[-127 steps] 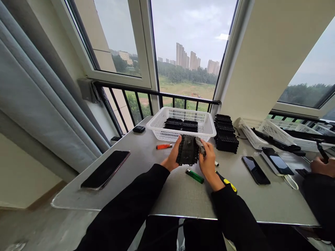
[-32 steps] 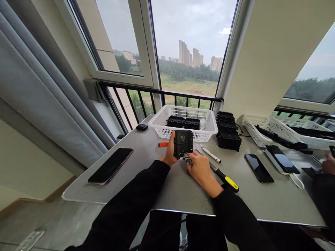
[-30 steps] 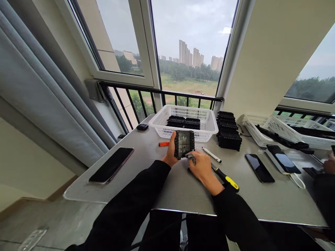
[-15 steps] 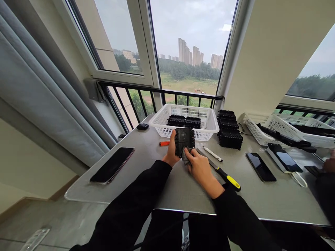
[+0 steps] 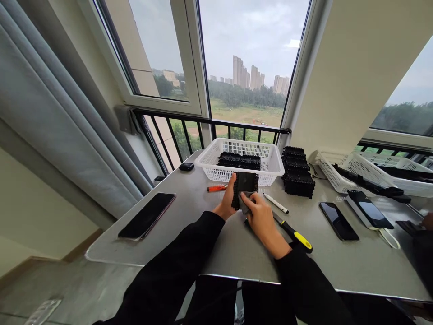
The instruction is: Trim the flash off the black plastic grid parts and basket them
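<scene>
My left hand [image 5: 227,202] grips a black ridged plastic part [image 5: 246,181] by its left side, holding it tilted up above the table. My right hand [image 5: 261,215] is closed on a grey cloth [image 5: 246,202], which presses against the lower face of that part. Under the right hand lies a file-like tool [image 5: 295,234] with a black and yellow handle; its blade is partly hidden. Just beyond the hands, a white basket [image 5: 207,170] holds similar black parts [image 5: 239,160]. An orange marker [image 5: 216,188] and a white pen [image 5: 276,203] lie on either side.
Stacked black parts [image 5: 297,174] stand right of the basket. Phones [image 5: 338,221] [image 5: 147,215] lie on the grey table [image 5: 189,198], with a white box [image 5: 361,210] under another phone. More white baskets [image 5: 333,174] and a co-worker's hand [image 5: 428,221] are at the right.
The black part and both hands have shifted slightly right and down in the picture. The cloth has moved a little across the part's face. The view itself has also shifted slightly.
</scene>
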A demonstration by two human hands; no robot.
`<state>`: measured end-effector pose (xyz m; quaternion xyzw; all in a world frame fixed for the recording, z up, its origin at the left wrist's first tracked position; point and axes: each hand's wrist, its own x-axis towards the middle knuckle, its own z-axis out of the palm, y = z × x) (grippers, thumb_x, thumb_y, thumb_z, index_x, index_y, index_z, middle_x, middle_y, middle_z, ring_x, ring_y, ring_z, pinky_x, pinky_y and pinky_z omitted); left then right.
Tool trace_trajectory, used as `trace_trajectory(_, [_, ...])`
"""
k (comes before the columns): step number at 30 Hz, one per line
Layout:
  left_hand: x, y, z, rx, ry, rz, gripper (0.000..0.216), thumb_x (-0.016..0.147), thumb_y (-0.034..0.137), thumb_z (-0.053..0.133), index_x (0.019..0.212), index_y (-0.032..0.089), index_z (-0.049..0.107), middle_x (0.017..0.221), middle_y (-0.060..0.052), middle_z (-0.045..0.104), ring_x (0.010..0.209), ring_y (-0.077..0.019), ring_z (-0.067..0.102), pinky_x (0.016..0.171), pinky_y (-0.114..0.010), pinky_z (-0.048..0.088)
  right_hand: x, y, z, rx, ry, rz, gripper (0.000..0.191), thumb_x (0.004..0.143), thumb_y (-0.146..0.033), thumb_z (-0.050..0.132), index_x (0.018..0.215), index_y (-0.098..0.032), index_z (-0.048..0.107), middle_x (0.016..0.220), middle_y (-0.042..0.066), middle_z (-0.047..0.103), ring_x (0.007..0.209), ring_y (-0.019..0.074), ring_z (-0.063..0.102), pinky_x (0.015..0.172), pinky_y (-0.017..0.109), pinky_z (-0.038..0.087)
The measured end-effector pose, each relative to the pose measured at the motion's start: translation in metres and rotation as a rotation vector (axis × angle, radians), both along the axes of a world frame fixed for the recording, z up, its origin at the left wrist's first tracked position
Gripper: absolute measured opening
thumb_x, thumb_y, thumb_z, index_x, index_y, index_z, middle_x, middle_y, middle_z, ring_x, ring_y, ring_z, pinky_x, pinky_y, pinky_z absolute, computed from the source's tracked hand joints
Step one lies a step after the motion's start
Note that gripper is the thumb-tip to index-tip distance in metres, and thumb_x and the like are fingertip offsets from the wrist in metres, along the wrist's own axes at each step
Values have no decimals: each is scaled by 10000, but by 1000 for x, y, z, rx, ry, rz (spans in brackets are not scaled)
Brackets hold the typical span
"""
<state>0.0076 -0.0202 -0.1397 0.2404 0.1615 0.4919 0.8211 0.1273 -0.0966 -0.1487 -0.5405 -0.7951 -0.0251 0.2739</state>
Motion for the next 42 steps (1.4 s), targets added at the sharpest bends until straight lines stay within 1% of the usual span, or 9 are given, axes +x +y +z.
trace_trajectory(6, [-4,6,-7,2,19,32,592,902,611,477,1093,96,695,895,-113,756,797,-228,717,723,-320,572,4,1,-4,-63,-51,171,505,754,-100,572,1228,-249,662,971,48,626,884,200,590,713,285,434])
trace_trajectory(9, [-3,7,-13,38,10,33,566,902,594,496,1122,109,690,938,-109,756,831,-230,716,747,-321,570,9,4,-13,-28,98,59,364,754,-118,568,1053,-240,736,869,33,605,828,188,578,722,285,431])
trace_trajectory(13, [0,3,-17,34,24,-45,570,922,566,482,1202,104,662,1032,-130,753,970,-260,707,891,-363,543,14,8,-15,164,309,-167,547,778,-81,497,1283,-238,637,980,63,584,894,206,541,776,311,446])
trace_trajectory(16, [4,-1,-18,22,67,-96,559,935,542,474,1240,106,644,1066,-134,750,1037,-270,693,979,-387,502,16,10,-6,265,255,-203,654,757,-43,476,1372,-246,566,1036,85,567,986,243,489,856,365,431])
trace_trajectory(21, [9,-9,-13,15,109,-105,497,969,469,445,1197,86,662,1037,-132,755,1022,-248,699,981,-358,502,13,6,7,214,59,-188,637,767,-69,538,1387,-217,556,1036,109,579,965,265,454,831,389,396])
trace_trajectory(27, [6,-10,-2,10,11,-100,558,954,528,432,1201,82,658,1025,-144,753,953,-251,717,902,-356,544,11,3,7,159,-71,-83,528,786,-129,578,1308,-197,620,1006,111,617,948,262,479,819,384,383])
trace_trajectory(32, [3,-8,-2,0,20,-69,576,946,544,440,1178,69,667,1006,-149,758,959,-264,716,910,-363,540,16,6,-7,193,80,-70,416,766,-152,564,1157,-204,699,897,70,598,867,225,521,763,340,416])
trace_trajectory(36, [6,-9,-8,-4,71,-89,564,948,544,442,1156,77,681,996,-138,762,981,-263,711,954,-368,518,16,5,-10,279,227,-155,604,744,-82,483,1324,-200,602,980,75,568,798,189,545,695,294,451])
trace_trajectory(42, [9,-12,-11,-41,218,-113,493,964,481,453,1062,74,713,913,-134,763,869,-234,726,803,-314,571,11,5,4,183,46,-155,621,825,-63,458,1410,-261,528,1020,86,578,823,206,568,650,289,461])
